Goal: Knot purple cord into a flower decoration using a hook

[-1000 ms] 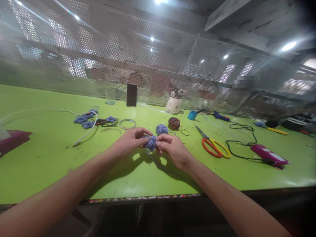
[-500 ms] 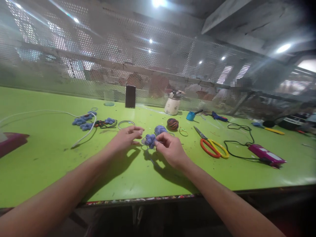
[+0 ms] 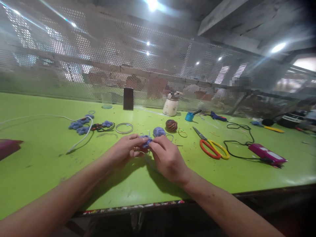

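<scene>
Between my two hands is a small blue-purple crocheted flower (image 3: 146, 141), partly covered by fingers. My left hand (image 3: 132, 146) pinches its left side, and my right hand (image 3: 168, 156) grips the right side with bent fingers. A loose strand of yarn hangs below it. Just behind lies a ball of the same blue yarn (image 3: 159, 131), with a dark multicoloured yarn ball (image 3: 171, 125) to its right. A metal ring (image 3: 124, 128) rests behind my left hand. Further left are several finished blue crocheted flowers (image 3: 80, 125) with a white cord (image 3: 89, 130) lying across them.
Scissors with red and yellow handles (image 3: 213, 148) lie right of my hands, blades pointing away. A magenta device (image 3: 268, 154) with a black cable is further right. Toward the mesh screen stand a phone (image 3: 128, 98), a white jar (image 3: 171, 104) and a small blue pot (image 3: 189, 116).
My left hand has moved right and closed on the crocheted flower, which only my right hand held before. My right hand has turned, its fingers now bent over the flower. The view has shifted slightly.
</scene>
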A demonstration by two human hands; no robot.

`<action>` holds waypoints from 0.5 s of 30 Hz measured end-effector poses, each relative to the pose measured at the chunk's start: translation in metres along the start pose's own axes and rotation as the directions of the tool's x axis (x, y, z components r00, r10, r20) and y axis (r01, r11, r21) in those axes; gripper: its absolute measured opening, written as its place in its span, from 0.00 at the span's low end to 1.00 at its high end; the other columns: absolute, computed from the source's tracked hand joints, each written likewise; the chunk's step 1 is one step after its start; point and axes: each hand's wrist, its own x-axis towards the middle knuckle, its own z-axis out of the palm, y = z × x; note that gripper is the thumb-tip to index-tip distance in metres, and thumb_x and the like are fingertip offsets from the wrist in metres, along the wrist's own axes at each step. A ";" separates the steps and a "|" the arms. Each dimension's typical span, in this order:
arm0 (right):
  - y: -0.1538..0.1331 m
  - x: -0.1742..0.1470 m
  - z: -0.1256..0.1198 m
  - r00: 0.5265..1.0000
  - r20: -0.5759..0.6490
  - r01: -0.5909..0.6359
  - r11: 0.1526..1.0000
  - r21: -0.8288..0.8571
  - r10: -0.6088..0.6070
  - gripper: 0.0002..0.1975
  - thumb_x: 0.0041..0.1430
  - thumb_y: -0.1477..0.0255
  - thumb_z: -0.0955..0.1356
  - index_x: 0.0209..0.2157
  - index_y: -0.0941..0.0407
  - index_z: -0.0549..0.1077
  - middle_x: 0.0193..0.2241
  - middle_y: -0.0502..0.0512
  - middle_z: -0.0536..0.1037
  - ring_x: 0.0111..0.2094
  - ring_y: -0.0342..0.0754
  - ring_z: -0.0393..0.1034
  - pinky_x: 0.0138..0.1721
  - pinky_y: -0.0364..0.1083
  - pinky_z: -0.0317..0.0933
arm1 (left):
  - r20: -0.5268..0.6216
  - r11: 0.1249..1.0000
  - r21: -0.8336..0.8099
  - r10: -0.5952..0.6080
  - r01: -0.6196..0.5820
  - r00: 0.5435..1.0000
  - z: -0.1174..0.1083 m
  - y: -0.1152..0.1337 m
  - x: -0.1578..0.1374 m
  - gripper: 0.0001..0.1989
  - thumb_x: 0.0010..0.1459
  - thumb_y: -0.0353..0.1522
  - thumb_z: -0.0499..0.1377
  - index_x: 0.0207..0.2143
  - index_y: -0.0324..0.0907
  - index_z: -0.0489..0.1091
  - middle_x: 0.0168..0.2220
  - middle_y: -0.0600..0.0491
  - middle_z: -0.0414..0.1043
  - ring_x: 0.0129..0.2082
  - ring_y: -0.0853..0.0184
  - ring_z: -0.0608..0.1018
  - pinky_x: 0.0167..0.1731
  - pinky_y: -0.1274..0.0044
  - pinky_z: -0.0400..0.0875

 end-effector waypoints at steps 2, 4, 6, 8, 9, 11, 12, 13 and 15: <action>-0.001 0.000 -0.001 1.000 -0.014 -0.009 1.000 0.022 0.009 0.10 0.61 0.80 0.60 0.37 0.59 0.72 0.34 0.61 0.71 0.36 0.50 0.63 0.36 0.48 0.63 | 0.014 0.998 -0.060 0.024 -0.023 1.000 0.000 0.001 -0.002 0.08 0.47 0.30 0.65 0.29 0.38 0.70 0.30 0.51 0.72 0.29 0.70 0.73 0.31 0.77 0.66; -0.002 0.000 -0.001 0.999 -0.027 -0.024 0.999 0.044 0.025 0.10 0.61 0.81 0.60 0.38 0.59 0.72 0.35 0.61 0.71 0.36 0.50 0.63 0.37 0.49 0.64 | 0.018 0.995 -0.085 0.043 -0.041 0.999 0.000 0.002 -0.003 0.07 0.46 0.27 0.65 0.30 0.37 0.70 0.33 0.51 0.73 0.31 0.70 0.73 0.33 0.77 0.67; -0.002 0.000 -0.002 0.998 -0.044 -0.037 0.997 0.065 0.040 0.10 0.60 0.81 0.61 0.38 0.59 0.72 0.35 0.61 0.72 0.37 0.50 0.64 0.38 0.49 0.64 | 0.025 0.994 -0.097 0.062 -0.059 0.998 0.000 0.003 -0.004 0.08 0.45 0.26 0.65 0.30 0.36 0.70 0.34 0.50 0.73 0.32 0.71 0.73 0.33 0.78 0.67; -0.002 0.001 -0.003 0.997 -0.061 -0.049 0.994 0.098 0.055 0.09 0.60 0.81 0.61 0.38 0.59 0.71 0.36 0.61 0.72 0.38 0.50 0.65 0.38 0.49 0.65 | 0.035 0.993 -0.100 0.074 -0.070 0.997 0.000 0.004 -0.004 0.09 0.43 0.25 0.65 0.30 0.36 0.70 0.33 0.50 0.73 0.32 0.70 0.73 0.33 0.78 0.67; -0.002 0.001 -0.004 0.996 -0.065 -0.055 0.991 0.119 0.063 0.08 0.60 0.81 0.62 0.38 0.59 0.71 0.36 0.61 0.72 0.38 0.50 0.65 0.39 0.50 0.65 | 0.037 0.992 -0.100 0.080 -0.076 0.996 -0.001 0.004 -0.004 0.10 0.42 0.24 0.66 0.30 0.36 0.70 0.33 0.50 0.73 0.32 0.70 0.73 0.33 0.78 0.67; -0.001 0.001 -0.005 0.994 -0.065 -0.073 0.984 0.160 0.085 0.08 0.59 0.80 0.62 0.38 0.58 0.70 0.37 0.61 0.72 0.39 0.51 0.66 0.39 0.51 0.65 | 0.030 0.992 -0.103 0.082 -0.079 0.996 -0.001 0.003 -0.004 0.12 0.41 0.23 0.66 0.31 0.36 0.70 0.32 0.50 0.74 0.32 0.69 0.73 0.34 0.77 0.67; -0.001 0.001 -0.005 0.994 -0.062 -0.082 0.981 0.177 0.094 0.07 0.59 0.80 0.62 0.38 0.58 0.70 0.37 0.60 0.72 0.39 0.51 0.66 0.40 0.51 0.64 | 0.023 0.992 -0.104 0.081 -0.078 0.996 -0.001 0.003 -0.003 0.13 0.40 0.23 0.67 0.32 0.37 0.70 0.32 0.51 0.74 0.32 0.69 0.74 0.34 0.77 0.67; -0.001 0.000 -0.005 0.993 -0.059 -0.088 0.977 0.193 0.102 0.07 0.59 0.80 0.63 0.38 0.57 0.69 0.36 0.60 0.72 0.40 0.51 0.66 0.40 0.51 0.64 | 0.014 0.991 -0.106 0.080 -0.078 0.997 -0.002 0.002 -0.003 0.14 0.39 0.22 0.67 0.32 0.37 0.71 0.32 0.51 0.75 0.32 0.69 0.74 0.34 0.77 0.67; 0.000 0.000 -0.005 0.992 -0.055 -0.097 0.969 0.226 0.113 0.07 0.59 0.80 0.63 0.38 0.57 0.69 0.36 0.60 0.71 0.40 0.51 0.66 0.40 0.51 0.64 | -0.002 0.992 -0.106 0.075 -0.074 0.997 -0.003 0.001 -0.002 0.15 0.38 0.21 0.66 0.32 0.38 0.71 0.31 0.52 0.75 0.32 0.69 0.74 0.34 0.77 0.67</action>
